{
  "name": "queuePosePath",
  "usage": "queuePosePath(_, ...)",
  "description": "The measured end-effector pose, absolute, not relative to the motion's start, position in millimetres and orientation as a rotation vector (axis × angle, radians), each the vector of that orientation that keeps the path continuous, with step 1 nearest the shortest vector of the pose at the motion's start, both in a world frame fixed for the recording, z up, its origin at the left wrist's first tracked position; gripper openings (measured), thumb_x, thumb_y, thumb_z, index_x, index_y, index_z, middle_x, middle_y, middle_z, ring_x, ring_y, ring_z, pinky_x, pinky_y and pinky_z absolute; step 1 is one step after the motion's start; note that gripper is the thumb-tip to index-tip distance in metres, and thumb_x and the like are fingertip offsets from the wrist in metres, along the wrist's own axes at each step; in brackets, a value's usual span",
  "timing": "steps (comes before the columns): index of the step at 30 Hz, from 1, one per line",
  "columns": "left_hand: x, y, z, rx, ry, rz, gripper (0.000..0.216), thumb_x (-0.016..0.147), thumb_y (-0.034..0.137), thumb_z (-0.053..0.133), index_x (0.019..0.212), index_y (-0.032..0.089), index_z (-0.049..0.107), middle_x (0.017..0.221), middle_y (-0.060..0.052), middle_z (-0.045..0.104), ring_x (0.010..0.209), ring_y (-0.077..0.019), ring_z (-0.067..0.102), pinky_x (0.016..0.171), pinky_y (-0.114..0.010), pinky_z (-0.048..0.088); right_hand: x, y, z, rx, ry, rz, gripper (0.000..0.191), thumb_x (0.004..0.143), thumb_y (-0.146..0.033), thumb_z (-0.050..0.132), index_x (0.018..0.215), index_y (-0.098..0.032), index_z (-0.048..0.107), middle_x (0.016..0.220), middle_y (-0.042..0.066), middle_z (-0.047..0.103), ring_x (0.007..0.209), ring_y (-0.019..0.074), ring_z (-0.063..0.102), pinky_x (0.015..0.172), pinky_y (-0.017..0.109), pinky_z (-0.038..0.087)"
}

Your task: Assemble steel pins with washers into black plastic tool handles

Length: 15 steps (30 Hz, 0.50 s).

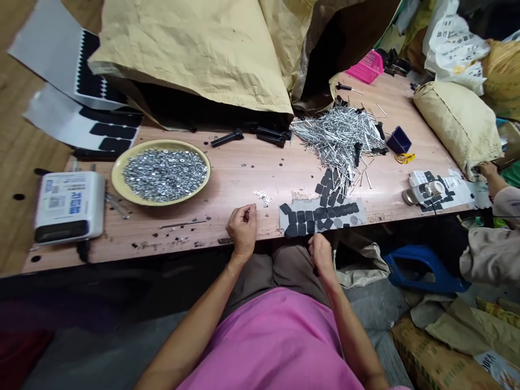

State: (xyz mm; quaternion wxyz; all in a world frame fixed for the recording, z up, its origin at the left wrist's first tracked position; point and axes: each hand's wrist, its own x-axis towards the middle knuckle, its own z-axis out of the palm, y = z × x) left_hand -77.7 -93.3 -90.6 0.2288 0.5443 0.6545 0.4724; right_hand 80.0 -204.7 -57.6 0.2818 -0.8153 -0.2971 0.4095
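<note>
My left hand [242, 232] is closed in a pinch at the table's front edge; whatever is between its fingers is too small to make out. Just beyond it lies a small cluster of washers [265, 199]. My right hand [320, 253] is curled closed below the table edge, over my lap, and a bit of something dark shows under it. In front of that hand lies a grey backing sheet [287, 209] bearing rows of black adhesive pads [300, 216]. Behind the sheet is a heap of metal pins [341, 132] with several black plastic parts among them.
A yellow bowl [117, 181] full of washers stands at left, beside a white box-shaped device [69, 206]. Large paper sacks [195, 54] line the back. To the right are a blue tray [398, 140], a glass jar [418, 194] and another person's hand [487, 170].
</note>
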Motion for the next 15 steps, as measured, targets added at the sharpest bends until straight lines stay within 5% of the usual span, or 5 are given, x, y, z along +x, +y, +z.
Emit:
queuePosePath(9, -78.4, -94.8, -91.0, 1.506, 1.764, 1.337, 0.02, 0.077, 0.031, 0.055, 0.068, 0.016, 0.064, 0.06, -0.001, 0.058, 0.056, -0.013, 0.051, 0.059, -0.026, 0.041, 105.5, -246.4, -55.3, -1.866, -0.171, 1.364, 0.028, 0.087, -0.041, 0.036, 0.079, -0.02, 0.053, 0.047, -0.009, 0.038, 0.031, 0.0067, 0.027, 0.035, 0.018, 0.026)
queuePosePath(15, -78.9, -95.9, -90.2, 1.531, 1.742, 1.352, 0.022, 0.076, 0.035, 0.054, 0.067, 0.018, 0.064, 0.06, -0.002, 0.06, 0.054, -0.0139, 0.051, 0.056, -0.026, 0.041, 196.0, -292.0, -78.9, -2.102, -0.131, 1.018, 0.039, 0.086, -0.052, 0.038, 0.074, -0.019, 0.056, 0.059, 0.005, 0.058, 0.052, 0.0197, 0.06, 0.052, 0.034, 0.051)
